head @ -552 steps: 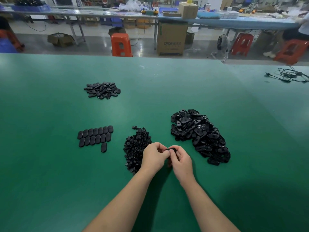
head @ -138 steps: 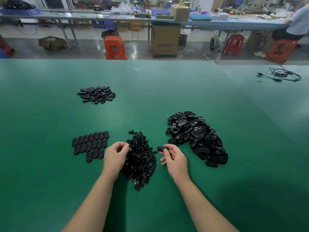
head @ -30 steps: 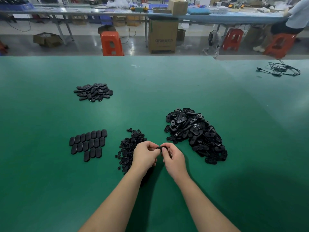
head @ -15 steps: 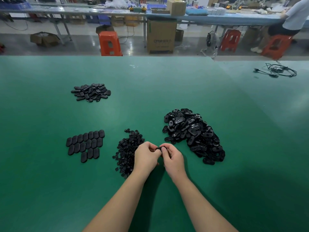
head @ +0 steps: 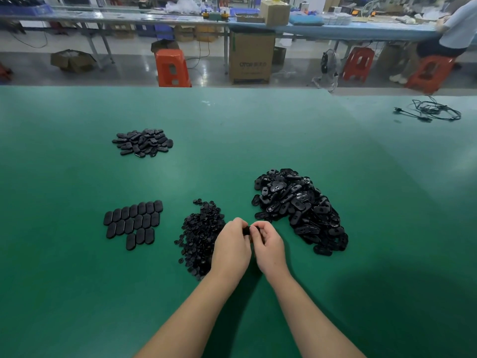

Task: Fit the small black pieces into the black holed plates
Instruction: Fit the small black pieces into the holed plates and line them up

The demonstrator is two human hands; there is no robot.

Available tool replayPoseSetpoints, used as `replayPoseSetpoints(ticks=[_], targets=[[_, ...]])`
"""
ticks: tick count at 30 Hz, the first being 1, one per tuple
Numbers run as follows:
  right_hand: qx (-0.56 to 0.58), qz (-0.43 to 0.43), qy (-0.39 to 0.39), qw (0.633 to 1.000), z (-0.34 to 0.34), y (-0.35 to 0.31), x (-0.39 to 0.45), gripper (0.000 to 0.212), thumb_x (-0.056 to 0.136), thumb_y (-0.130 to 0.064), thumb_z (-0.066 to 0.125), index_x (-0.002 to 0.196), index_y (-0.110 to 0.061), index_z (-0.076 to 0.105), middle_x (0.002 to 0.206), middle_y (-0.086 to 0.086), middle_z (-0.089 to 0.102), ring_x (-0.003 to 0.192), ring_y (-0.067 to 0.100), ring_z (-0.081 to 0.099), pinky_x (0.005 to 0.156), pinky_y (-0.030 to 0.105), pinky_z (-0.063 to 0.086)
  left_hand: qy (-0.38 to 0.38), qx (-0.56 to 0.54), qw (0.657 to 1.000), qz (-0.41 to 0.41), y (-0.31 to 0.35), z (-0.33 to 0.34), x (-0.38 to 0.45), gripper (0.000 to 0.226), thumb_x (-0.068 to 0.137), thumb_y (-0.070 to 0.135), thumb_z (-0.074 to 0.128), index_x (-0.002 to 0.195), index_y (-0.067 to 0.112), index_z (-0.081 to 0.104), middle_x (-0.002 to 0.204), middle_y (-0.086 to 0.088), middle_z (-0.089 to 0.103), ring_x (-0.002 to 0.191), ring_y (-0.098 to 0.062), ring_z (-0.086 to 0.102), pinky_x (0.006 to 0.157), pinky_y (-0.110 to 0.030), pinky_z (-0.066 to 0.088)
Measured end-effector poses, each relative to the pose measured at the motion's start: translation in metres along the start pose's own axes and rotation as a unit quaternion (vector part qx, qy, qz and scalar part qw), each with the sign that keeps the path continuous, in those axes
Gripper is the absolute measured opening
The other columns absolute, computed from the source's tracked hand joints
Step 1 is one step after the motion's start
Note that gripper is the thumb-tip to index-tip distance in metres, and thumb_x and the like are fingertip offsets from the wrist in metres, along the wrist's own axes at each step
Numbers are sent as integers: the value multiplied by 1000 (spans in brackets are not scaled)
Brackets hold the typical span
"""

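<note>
My two hands meet in front of me, just above the green table (head: 77, 293), forearms coming in from the bottom edge and angling toward each other. My left hand (head: 231, 248) has its fingers curled in, knuckles up, thumb and fingertips pinching one end of a black plate (head: 247, 230); my right hand (head: 268, 245) mirrors it, fingers bent and pinching the other end. Only a sliver of the plate shows between my fingertips, so I cannot tell whether a small piece is already seated in it.

Just left of my left hand, partly under it, lies the heap of small black pieces (head: 200, 236). To the right of my right hand, close by, sits the larger pile of holed plates (head: 296, 208). Farther left, flat on the table, neat rows of oval plates (head: 134, 223) lie edge to edge, and beyond them, toward the far side, a loose mound of oval plates (head: 143, 142).

A tangle of black cable (head: 431, 112) lies near the table's far right corner. Past the table's edge the floor holds an orange stool (head: 171, 68), a cardboard box (head: 251, 59), more red stools and a small fan. A long blue-topped bench (head: 361, 28) runs across the back, cluttered with boxes, and a person in a pale shirt (head: 458, 29) sits at its right end
</note>
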State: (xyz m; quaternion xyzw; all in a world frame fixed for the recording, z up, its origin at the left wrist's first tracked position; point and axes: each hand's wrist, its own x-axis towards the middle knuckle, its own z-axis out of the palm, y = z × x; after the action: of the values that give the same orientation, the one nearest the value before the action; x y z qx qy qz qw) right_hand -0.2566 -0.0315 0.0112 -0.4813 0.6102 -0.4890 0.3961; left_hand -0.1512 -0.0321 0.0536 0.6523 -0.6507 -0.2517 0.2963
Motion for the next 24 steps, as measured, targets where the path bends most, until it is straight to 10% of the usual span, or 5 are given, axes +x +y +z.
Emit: replayPoseSetpoints(ticks=[11, 17, 24], targets=[[42, 18, 1, 999, 0, -6, -2, 15, 104, -20, 52, 103, -28, 65, 76, -3, 71, 55, 12, 51, 56, 30, 43, 125, 138, 972, 144, -26, -32, 0, 18, 83, 18, 75, 101, 15, 72, 98, -1, 67, 80, -24, 65, 69, -36, 51], [26, 25, -10, 999, -1, -10, -6, 19, 103, -19, 51, 97, -28, 66, 74, -6, 69, 54, 10, 46, 51, 26, 39, 276, 111, 948, -112, -121, -100, 2, 19, 85, 25, 75, 101, 16, 70, 104, -11, 64, 101, -29, 57, 87, -44, 35], [7, 20, -9, 1000, 1, -13, -8, 19, 103, -18, 52, 95, -27, 66, 73, -7, 69, 55, 13, 45, 52, 31, 39, 281, 148, 903, -290, -192, -145, -24, 28, 90, 37, 67, 101, 12, 68, 111, -22, 59, 106, -38, 53, 95, -51, 34]])
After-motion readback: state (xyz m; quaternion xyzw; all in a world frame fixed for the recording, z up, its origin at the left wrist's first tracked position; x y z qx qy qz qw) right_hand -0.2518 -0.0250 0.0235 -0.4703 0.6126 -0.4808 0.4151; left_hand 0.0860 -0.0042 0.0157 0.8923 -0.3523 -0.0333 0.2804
